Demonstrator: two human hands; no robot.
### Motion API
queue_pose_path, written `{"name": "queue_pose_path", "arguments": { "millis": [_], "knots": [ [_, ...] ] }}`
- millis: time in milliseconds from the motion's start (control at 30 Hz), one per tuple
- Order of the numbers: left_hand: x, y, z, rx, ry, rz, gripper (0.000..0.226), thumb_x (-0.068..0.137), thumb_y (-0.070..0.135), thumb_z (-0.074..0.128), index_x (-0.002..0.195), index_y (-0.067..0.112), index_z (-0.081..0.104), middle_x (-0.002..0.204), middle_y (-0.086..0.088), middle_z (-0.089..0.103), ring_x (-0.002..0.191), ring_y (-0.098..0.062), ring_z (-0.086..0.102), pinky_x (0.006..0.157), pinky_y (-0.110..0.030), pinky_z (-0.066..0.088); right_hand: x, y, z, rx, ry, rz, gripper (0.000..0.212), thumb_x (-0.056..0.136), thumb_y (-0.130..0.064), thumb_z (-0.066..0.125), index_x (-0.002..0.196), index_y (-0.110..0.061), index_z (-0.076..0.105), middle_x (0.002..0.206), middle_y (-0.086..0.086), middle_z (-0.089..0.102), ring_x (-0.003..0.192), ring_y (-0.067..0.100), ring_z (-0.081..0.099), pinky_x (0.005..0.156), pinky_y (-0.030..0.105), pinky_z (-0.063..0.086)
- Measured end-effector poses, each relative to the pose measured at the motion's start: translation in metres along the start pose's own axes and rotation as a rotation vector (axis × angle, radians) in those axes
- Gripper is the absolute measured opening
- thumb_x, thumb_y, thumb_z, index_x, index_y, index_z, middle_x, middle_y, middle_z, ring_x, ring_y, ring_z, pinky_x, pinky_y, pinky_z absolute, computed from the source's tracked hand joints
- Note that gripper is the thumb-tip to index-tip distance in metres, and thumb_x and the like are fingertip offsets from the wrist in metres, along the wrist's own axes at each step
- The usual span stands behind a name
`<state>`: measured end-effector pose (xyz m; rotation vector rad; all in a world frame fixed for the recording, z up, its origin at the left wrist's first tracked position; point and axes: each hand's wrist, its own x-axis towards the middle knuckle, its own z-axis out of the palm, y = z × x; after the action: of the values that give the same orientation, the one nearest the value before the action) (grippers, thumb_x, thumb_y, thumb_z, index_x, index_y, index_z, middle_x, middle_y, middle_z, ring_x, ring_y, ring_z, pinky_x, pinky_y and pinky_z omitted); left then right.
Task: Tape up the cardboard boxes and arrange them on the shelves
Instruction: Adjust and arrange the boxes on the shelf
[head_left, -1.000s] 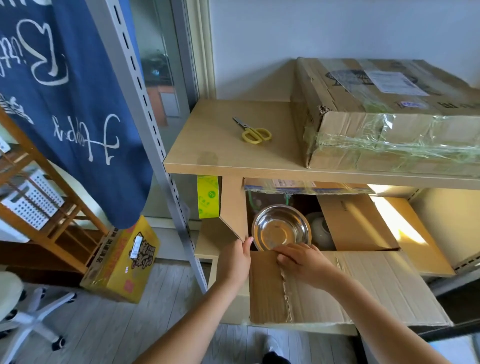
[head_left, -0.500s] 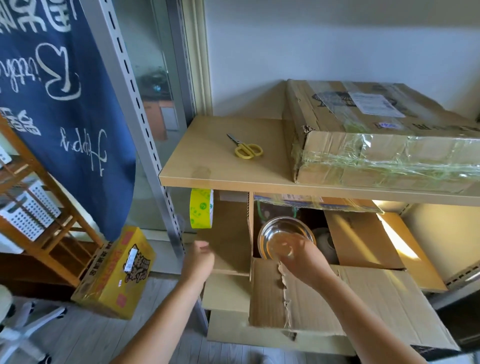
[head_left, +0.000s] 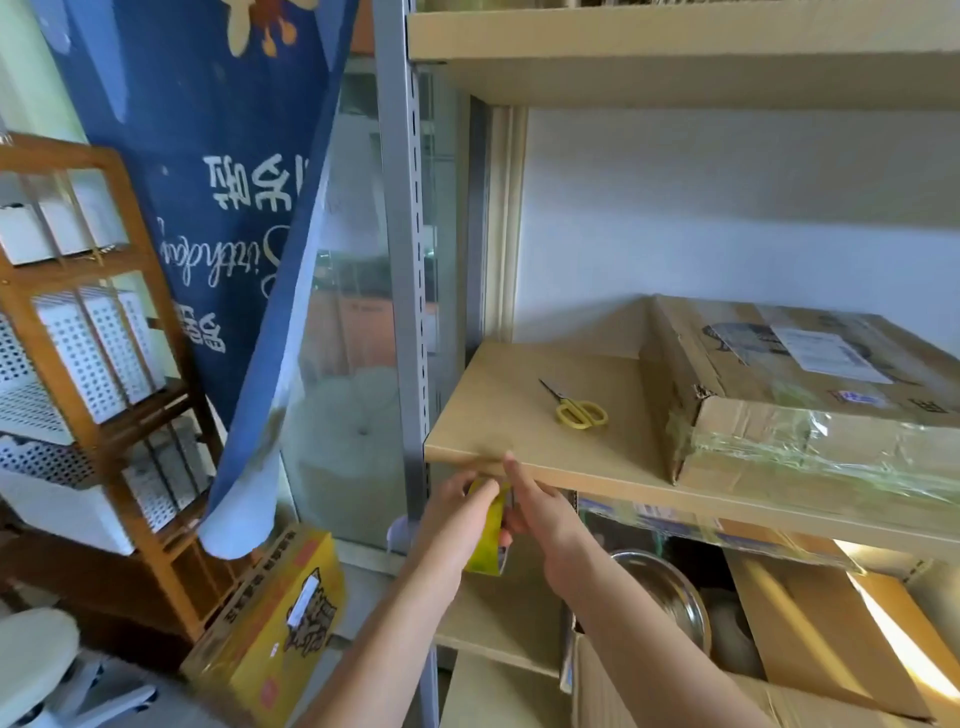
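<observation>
A yellow-green tape roll hangs just under the front left corner of the middle shelf. My left hand grips the roll from the left. My right hand touches its right side with a finger pointing up at the shelf edge. Below on the right, an open cardboard box sits on the lower shelf with its flaps spread; a steel bowl lies inside. A taped-up cardboard box rests on the middle shelf at the right.
Yellow-handled scissors lie on the middle shelf left of the taped box. A grey upright post stands left of the shelf. A yellow carton sits on the floor, with a wooden rack and blue hanging cloth farther left.
Both hands left the open box's front flap and rose to the tape roll under the shelf corner. The view tilted up and left.
</observation>
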<state>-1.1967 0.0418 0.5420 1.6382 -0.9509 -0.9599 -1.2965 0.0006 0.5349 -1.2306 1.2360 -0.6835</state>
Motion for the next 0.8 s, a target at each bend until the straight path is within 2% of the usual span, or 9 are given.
{"name": "queue_pose_path", "arguments": {
  "millis": [100, 200, 267, 333, 433, 500, 567, 700, 800],
  "knots": [
    [-0.014, 0.022, -0.008, 0.034, -0.012, 0.049, 0.027, 0.098, 0.023, 0.049, 0.082, 0.007, 0.065, 0.058, -0.008, 0.068, 0.042, -0.014, 0.054, 0.052, -0.023, 0.049, -0.001, -0.006, 0.011, 0.305, -0.042, 0.036, 0.054, 0.092, -0.050, 0.058, 0.055, -0.011, 0.049, 0.035, 0.005, 0.036, 0.035, 0.019, 0.041, 0.060, 0.030, 0.043],
    [-0.034, 0.034, -0.014, 0.035, -0.028, 0.083, 0.027, 0.097, 0.017, 0.048, 0.073, 0.010, 0.058, 0.055, -0.008, 0.067, 0.044, -0.017, 0.051, 0.056, -0.026, 0.046, -0.010, -0.010, 0.013, 0.327, -0.112, -0.028, 0.039, 0.098, -0.013, 0.046, 0.062, -0.001, 0.054, 0.031, 0.007, 0.032, 0.027, 0.019, 0.033, 0.040, 0.025, 0.033],
    [-0.051, 0.036, -0.016, -0.061, -0.046, 0.162, 0.016, 0.099, 0.021, 0.049, 0.088, 0.020, 0.061, 0.055, -0.007, 0.067, 0.046, -0.018, 0.052, 0.057, -0.029, 0.046, -0.022, -0.019, 0.004, 0.274, -0.103, -0.087, 0.027, 0.094, -0.007, 0.049, 0.078, 0.005, 0.067, 0.036, 0.011, 0.042, 0.030, 0.022, 0.037, 0.043, 0.028, 0.034],
    [-0.067, 0.035, -0.009, -0.193, -0.047, 0.181, 0.011, 0.100, 0.027, 0.051, 0.107, 0.034, 0.055, 0.060, -0.007, 0.068, 0.051, -0.019, 0.057, 0.059, -0.032, 0.048, -0.027, -0.024, -0.012, 0.286, -0.063, -0.163, 0.017, 0.093, -0.011, 0.059, 0.097, -0.001, 0.073, 0.053, 0.015, 0.060, 0.035, 0.023, 0.047, 0.045, 0.029, 0.041],
    [-0.079, 0.015, 0.021, -0.136, -0.139, 0.112, 0.022, 0.095, 0.043, 0.054, 0.108, 0.055, 0.040, 0.082, 0.000, 0.071, 0.069, -0.011, 0.068, 0.071, -0.029, 0.058, -0.032, 0.005, -0.047, 0.143, 0.127, -0.241, 0.012, 0.090, -0.021, 0.067, 0.097, -0.017, 0.076, 0.082, 0.009, 0.075, 0.059, 0.022, 0.065, 0.060, 0.041, 0.056],
    [-0.089, 0.002, 0.046, -0.073, -0.248, 0.046, 0.020, 0.096, 0.032, 0.054, 0.105, 0.044, 0.040, 0.084, 0.008, 0.064, 0.064, -0.003, 0.064, 0.062, -0.024, 0.055, -0.037, 0.040, -0.072, 0.095, 0.246, -0.178, 0.009, 0.089, -0.023, 0.069, 0.093, -0.019, 0.077, 0.080, 0.007, 0.075, 0.057, 0.025, 0.061, 0.049, 0.036, 0.052],
    [-0.098, -0.011, 0.075, -0.091, -0.345, -0.032, 0.022, 0.095, 0.018, 0.053, 0.109, 0.033, 0.047, 0.087, -0.003, 0.069, 0.061, -0.010, 0.065, 0.056, -0.026, 0.056, -0.045, 0.071, -0.093, 0.065, 0.320, -0.115, 0.011, 0.089, -0.024, 0.070, 0.095, -0.018, 0.077, 0.076, 0.011, 0.074, 0.048, 0.022, 0.054, 0.041, 0.028, 0.042],
    [-0.102, -0.048, 0.112, 0.014, -0.445, -0.253, 0.043, 0.068, 0.041, 0.059, 0.107, 0.022, 0.058, 0.092, -0.008, 0.073, 0.079, -0.024, 0.072, 0.071, -0.042, 0.061, -0.046, 0.120, -0.116, -0.034, 0.321, -0.034, 0.017, 0.087, -0.012, 0.070, 0.080, -0.024, 0.080, 0.075, 0.004, 0.074, 0.068, 0.018, 0.063, 0.069, 0.039, 0.053],
    [-0.113, -0.077, 0.125, 0.168, -0.469, -0.386, 0.024, 0.094, 0.041, 0.052, 0.106, 0.023, 0.061, 0.104, -0.002, 0.068, 0.093, -0.018, 0.066, 0.079, -0.027, 0.054, -0.027, 0.141, -0.125, -0.174, 0.407, -0.028, 0.021, 0.086, -0.015, 0.072, 0.077, -0.033, 0.079, 0.071, -0.009, 0.070, 0.073, 0.011, 0.063, 0.074, 0.035, 0.052]
  ]
}}
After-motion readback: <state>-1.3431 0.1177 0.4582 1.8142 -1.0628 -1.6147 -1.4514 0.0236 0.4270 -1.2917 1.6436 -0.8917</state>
